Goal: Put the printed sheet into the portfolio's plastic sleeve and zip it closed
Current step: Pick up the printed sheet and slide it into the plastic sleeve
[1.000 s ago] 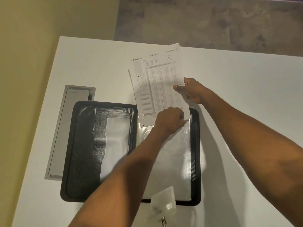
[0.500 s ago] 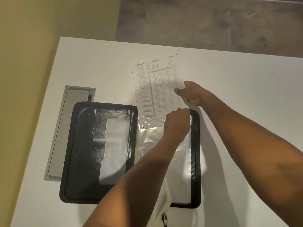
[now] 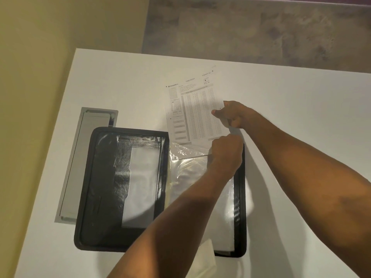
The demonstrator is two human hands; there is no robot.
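Observation:
A black zip portfolio [image 3: 100, 177] lies open on the white table. Its right half carries a clear plastic sleeve [image 3: 192, 173]. The printed sheet [image 3: 194, 111], covered in fine tables, lies tilted beyond the portfolio's top edge, with its lower end inside the sleeve's mouth. My right hand [image 3: 232, 114] pinches the sheet's right edge. My left hand [image 3: 226, 153] is closed at the sleeve's top right corner, gripping the plastic where the sheet enters. My left forearm hides the middle of the sleeve.
A grey rectangular cable hatch [image 3: 86, 163] is set into the table [image 3: 301, 97] left of the portfolio. A white tag [image 3: 206, 255] hangs near the bottom edge. The table's left edge meets a yellow wall [image 3: 36, 97]; grey floor [image 3: 261, 27] lies beyond the far edge.
The sheet has slid down toward me, lying flatter with more of its lower end in the sleeve. My left hand shifted right along the sleeve's mouth.

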